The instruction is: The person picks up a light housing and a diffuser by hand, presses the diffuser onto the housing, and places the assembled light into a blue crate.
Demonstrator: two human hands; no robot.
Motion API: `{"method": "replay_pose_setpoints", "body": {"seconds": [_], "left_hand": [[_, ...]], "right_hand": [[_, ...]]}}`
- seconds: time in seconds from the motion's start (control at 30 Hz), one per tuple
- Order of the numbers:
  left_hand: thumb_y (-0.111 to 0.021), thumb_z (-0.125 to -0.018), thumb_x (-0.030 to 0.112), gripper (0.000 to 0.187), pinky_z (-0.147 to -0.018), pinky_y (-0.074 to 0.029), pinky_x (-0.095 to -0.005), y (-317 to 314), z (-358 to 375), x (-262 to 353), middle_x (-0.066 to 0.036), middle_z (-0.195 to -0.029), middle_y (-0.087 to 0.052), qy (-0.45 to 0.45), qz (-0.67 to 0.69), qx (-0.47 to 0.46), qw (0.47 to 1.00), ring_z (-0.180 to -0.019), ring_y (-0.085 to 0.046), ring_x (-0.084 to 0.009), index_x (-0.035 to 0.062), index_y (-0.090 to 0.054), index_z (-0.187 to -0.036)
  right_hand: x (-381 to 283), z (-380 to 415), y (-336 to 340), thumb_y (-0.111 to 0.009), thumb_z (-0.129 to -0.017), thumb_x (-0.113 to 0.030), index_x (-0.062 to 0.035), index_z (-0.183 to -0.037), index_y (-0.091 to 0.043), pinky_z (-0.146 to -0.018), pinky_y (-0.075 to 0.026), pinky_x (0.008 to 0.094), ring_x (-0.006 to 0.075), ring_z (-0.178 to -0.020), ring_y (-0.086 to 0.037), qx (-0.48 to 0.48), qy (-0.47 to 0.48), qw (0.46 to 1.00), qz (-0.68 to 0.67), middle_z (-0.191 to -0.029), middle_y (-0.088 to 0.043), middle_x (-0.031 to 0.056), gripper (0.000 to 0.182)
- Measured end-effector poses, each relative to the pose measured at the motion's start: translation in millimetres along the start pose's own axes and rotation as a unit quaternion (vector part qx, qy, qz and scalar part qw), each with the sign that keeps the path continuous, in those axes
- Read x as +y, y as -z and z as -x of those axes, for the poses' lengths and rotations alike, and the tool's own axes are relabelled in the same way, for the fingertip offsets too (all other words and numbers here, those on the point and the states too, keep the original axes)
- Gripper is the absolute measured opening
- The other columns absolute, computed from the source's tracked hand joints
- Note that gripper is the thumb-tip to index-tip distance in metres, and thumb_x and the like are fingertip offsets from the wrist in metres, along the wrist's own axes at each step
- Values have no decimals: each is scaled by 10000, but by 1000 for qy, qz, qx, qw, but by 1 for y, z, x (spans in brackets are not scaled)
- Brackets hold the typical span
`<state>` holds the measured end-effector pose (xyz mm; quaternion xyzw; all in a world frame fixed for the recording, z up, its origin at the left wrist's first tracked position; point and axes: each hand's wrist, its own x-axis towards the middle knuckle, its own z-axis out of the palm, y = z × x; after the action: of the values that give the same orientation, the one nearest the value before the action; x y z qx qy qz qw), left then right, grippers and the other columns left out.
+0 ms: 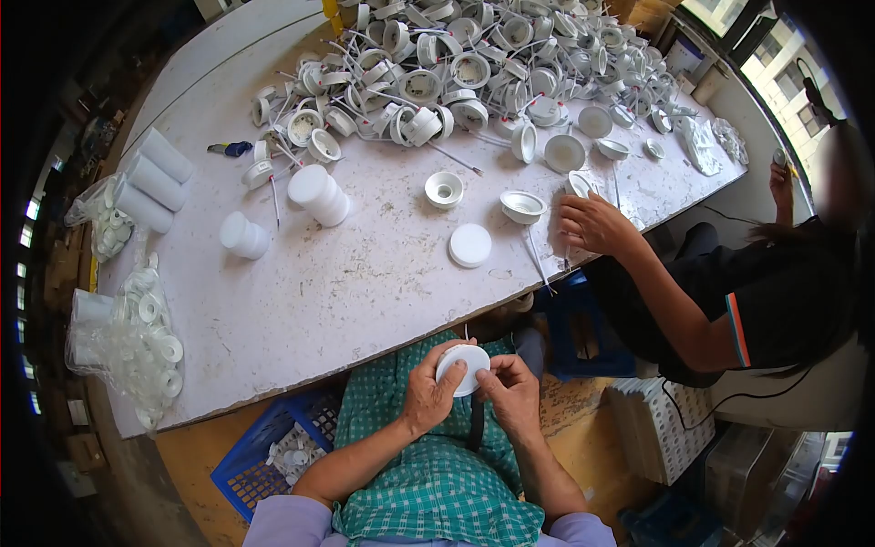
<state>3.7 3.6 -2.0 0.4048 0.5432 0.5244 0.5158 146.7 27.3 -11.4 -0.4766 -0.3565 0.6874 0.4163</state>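
Both of my hands hold one round white disc-topped part [463,369] over my lap, just off the table's front edge. My left hand [432,387] grips its left side, with the thumb across the face. My right hand [513,392] pinches the lower right rim between thumb and fingers. A short wire sticks up behind the part. On the table [346,301] beyond lie a loose white disc [470,245], a white ring-shaped housing [444,190] and a wired white housing [523,207].
A large heap of wired white housings [419,87] covers the table's back. Stacked discs [314,190] and bagged rings [146,346] are at left. At right, a co-worker's hand [597,225] touches a housing. A blue crate [264,447] is below the table.
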Motion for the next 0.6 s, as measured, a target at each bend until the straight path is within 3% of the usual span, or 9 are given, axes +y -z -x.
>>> {"method": "replay_pose_setpoints", "body": {"seconds": [0.6], "left_hand": [[-525, -920, 267, 353, -855, -485, -308, 3, 2, 0, -139, -1111, -631, -9, -57, -12, 998, -989, -610, -200, -13, -557, -1131]], "right_hand": [[3, -2, 4, -686, -827, -93, -27, -822, -528, -515, -478, 203, 92, -563, -568, -7, -21, 1000, 16, -719, -603, 52, 172]]}}
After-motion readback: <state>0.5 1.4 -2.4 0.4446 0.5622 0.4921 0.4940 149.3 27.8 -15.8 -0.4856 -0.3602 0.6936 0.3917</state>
